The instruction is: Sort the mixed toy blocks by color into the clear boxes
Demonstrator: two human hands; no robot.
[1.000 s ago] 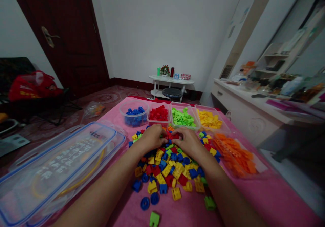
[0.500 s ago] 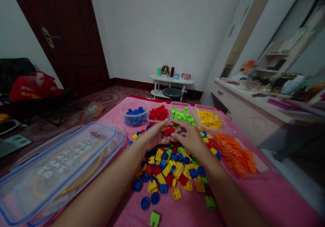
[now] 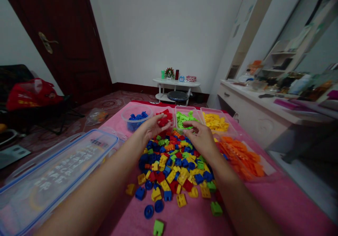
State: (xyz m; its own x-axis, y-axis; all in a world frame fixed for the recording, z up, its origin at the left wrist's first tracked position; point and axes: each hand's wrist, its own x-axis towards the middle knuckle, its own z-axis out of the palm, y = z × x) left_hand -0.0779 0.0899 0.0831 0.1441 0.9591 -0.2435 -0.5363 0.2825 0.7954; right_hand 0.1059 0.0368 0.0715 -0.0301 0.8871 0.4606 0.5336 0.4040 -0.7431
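Observation:
My left hand [image 3: 150, 127] is cupped round several red blocks [image 3: 163, 120] and hovers just in front of the red tub [image 3: 167, 115]. My right hand [image 3: 201, 138] hangs over the far edge of the mixed block pile [image 3: 174, 167], fingers loosely curled, nothing visible in them. Behind the pile stand the blue tub [image 3: 134, 118], the green tub [image 3: 185, 118] and the yellow tub [image 3: 215, 120]. Orange blocks [image 3: 239, 155] lie in a clear tray at the right.
A large clear lidded box [image 3: 56, 171] with a blue rim lies at the left on the pink cloth [image 3: 264, 207]. Loose blocks are scattered near the front edge. A white dresser [image 3: 253, 118] stands at the right, a small white table [image 3: 175, 84] by the far wall.
Both hands rose off the pile. My left hand carried red blocks away from me to the red tub. My right hand let go and drew slightly right.

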